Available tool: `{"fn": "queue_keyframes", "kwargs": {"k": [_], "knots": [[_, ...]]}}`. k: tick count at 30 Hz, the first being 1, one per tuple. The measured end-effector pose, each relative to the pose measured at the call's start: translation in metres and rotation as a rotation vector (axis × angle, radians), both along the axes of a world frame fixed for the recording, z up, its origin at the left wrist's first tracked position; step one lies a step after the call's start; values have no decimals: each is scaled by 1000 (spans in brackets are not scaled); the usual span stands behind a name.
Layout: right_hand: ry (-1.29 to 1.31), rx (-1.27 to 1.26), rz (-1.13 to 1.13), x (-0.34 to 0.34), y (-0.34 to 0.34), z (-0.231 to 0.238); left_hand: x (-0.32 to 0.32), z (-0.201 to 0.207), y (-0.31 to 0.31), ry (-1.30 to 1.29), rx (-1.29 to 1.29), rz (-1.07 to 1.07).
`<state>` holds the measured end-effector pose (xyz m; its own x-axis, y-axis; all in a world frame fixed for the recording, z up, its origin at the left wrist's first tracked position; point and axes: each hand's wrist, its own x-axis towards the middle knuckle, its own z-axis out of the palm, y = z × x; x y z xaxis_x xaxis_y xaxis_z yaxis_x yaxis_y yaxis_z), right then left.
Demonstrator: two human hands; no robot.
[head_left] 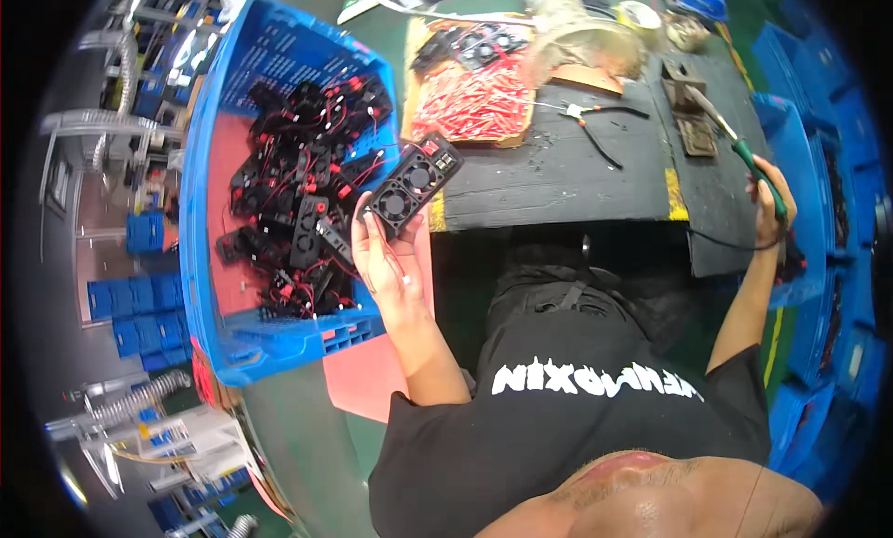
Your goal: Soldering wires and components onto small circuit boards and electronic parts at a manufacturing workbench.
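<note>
In our black shirt [577,422], we are steadying a fan unit [415,183] at the blue crate's [270,359] right side, left hand [393,266] clasped around it, right hand [769,206] gripping a soldering iron [741,150] farther right, the next move likely calling for steadiness.

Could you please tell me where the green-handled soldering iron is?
The soldering iron is at the head view's right, in the right hand, its tip by the metal stand.
</note>
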<state>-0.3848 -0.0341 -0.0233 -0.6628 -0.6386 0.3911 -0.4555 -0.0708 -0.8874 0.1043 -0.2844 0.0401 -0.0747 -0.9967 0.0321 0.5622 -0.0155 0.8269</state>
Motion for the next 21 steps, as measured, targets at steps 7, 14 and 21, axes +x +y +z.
{"fn": "queue_keyframes", "kwargs": {"k": [7,14,21], "knots": [[-90,-188,-137,49,46,-9,-81,-26,-4,-255,16,-425],[-442,-499,-116,76,99,-48,-185,-52,-32,-374,-42,-684],[-505,-590,-141,80,103,-52,-233,-77,-49,-292,72,-629]]}}
